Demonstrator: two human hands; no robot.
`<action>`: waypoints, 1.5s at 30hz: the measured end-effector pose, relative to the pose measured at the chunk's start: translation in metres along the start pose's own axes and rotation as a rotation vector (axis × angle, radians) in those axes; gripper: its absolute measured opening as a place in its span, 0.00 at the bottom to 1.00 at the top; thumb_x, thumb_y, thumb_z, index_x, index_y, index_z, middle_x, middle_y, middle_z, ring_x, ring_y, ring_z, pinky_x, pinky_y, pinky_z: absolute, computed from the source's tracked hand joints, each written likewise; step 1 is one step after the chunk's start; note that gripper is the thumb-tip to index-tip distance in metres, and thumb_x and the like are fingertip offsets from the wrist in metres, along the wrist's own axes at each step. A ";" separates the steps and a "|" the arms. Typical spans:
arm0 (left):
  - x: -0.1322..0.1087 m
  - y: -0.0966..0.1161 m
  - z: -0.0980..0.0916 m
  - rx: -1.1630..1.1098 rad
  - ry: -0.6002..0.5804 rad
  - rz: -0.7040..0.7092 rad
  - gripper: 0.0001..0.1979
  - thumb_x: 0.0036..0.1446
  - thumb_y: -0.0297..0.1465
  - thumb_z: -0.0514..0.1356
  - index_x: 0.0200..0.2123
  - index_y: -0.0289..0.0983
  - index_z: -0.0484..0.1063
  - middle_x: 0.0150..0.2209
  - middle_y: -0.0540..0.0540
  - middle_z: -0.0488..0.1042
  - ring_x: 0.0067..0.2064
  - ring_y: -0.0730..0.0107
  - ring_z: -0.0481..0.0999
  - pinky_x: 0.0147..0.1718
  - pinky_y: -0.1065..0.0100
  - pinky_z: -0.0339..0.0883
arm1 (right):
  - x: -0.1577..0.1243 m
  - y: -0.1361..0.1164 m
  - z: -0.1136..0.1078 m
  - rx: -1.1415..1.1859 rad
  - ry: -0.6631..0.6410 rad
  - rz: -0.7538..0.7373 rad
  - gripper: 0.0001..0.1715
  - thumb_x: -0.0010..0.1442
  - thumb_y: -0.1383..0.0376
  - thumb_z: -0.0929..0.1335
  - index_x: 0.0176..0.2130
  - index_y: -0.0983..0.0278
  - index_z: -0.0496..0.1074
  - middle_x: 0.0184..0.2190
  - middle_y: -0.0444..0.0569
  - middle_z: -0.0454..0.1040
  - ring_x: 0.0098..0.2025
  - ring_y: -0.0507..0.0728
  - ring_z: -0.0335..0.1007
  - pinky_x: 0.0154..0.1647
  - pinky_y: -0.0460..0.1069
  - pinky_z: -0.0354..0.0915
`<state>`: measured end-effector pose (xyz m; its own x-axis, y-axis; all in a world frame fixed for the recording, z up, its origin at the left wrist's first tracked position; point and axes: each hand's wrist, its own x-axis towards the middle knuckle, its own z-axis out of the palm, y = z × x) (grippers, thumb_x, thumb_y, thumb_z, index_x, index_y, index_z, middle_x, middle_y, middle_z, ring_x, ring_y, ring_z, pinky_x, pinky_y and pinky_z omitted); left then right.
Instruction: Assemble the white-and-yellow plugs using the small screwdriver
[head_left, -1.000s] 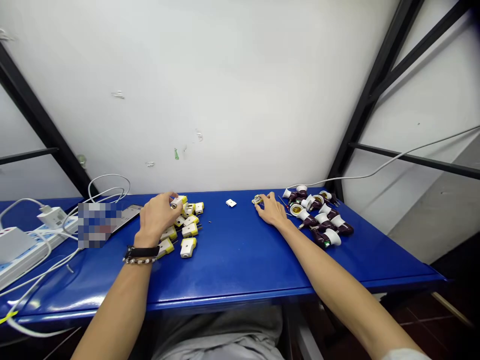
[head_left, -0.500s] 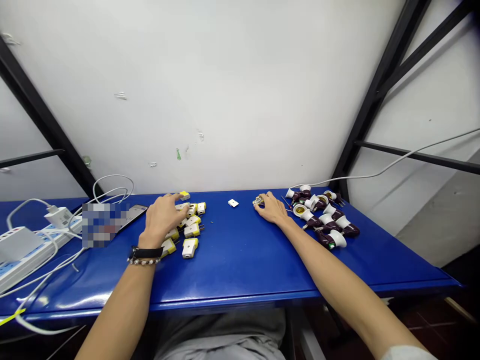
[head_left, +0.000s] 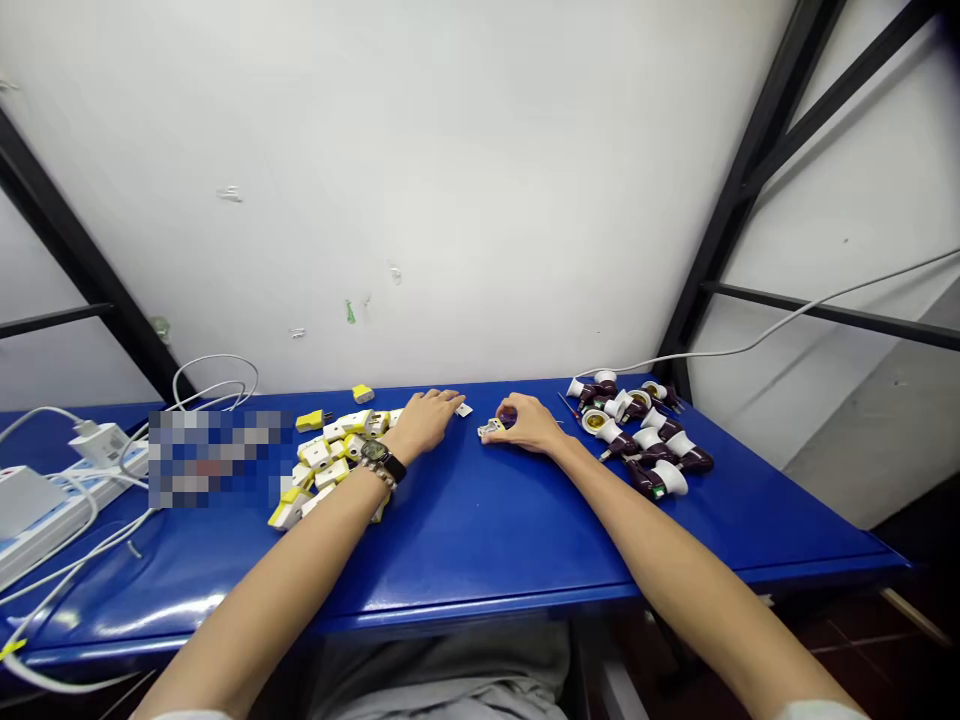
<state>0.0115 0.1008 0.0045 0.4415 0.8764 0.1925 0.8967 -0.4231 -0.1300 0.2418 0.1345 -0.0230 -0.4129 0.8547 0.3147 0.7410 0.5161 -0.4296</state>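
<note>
My left hand point(head_left: 426, 420) lies on the blue table point(head_left: 480, 520) with fingers stretched toward a small white piece point(head_left: 465, 410), its fingertips just short of it. To its left is a pile of several yellow-and-white plug adapters point(head_left: 330, 455). My right hand point(head_left: 525, 422) is curled over a small yellow-and-white part point(head_left: 491, 429) near the table's middle. A cluster of several dark maroon lamp sockets with white ends point(head_left: 637, 430) lies to the right of that hand.
A white power strip point(head_left: 45, 500) with a charger and white cables sits at the far left, beside a blurred patch. A single yellow piece point(head_left: 363, 393) lies near the wall. Black metal frame bars rise at both sides. A white cable runs off to the right.
My left hand left the adapter pile and reached right toward the small white piece. My right hand drew left, away from the sockets, with a small part. The adapter pile looks more spread out.
</note>
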 end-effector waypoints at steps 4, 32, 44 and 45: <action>0.023 -0.002 0.009 -0.034 -0.075 0.009 0.26 0.60 0.18 0.54 0.59 0.42 0.71 0.59 0.41 0.73 0.57 0.58 0.74 0.54 0.61 0.68 | -0.002 -0.002 -0.001 0.144 -0.106 -0.059 0.29 0.42 0.50 0.79 0.41 0.62 0.79 0.41 0.49 0.79 0.42 0.58 0.74 0.42 0.50 0.67; -0.056 0.017 -0.015 -0.405 0.012 0.043 0.15 0.63 0.40 0.59 0.49 0.43 0.80 0.41 0.45 0.82 0.40 0.60 0.80 0.39 0.66 0.67 | -0.017 -0.037 0.003 0.310 -0.259 -0.099 0.28 0.38 0.48 0.80 0.32 0.66 0.80 0.28 0.47 0.78 0.31 0.54 0.69 0.30 0.47 0.60; -0.052 0.015 -0.015 -0.491 -0.060 -0.041 0.15 0.57 0.42 0.64 0.43 0.43 0.83 0.38 0.46 0.83 0.37 0.61 0.80 0.33 0.68 0.65 | -0.019 -0.038 0.004 0.238 -0.249 -0.132 0.29 0.39 0.46 0.80 0.30 0.65 0.77 0.28 0.46 0.76 0.29 0.53 0.68 0.28 0.47 0.59; -0.052 0.015 -0.014 -0.483 -0.050 -0.037 0.15 0.57 0.42 0.64 0.44 0.44 0.82 0.38 0.46 0.83 0.38 0.61 0.80 0.33 0.68 0.66 | -0.019 -0.038 0.004 0.239 -0.256 -0.127 0.29 0.39 0.46 0.80 0.30 0.65 0.77 0.28 0.46 0.76 0.30 0.54 0.68 0.28 0.47 0.59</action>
<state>0.0025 0.0460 0.0062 0.4177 0.8977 0.1405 0.8293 -0.4398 0.3448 0.2191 0.0991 -0.0158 -0.6351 0.7536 0.1692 0.5430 0.5914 -0.5961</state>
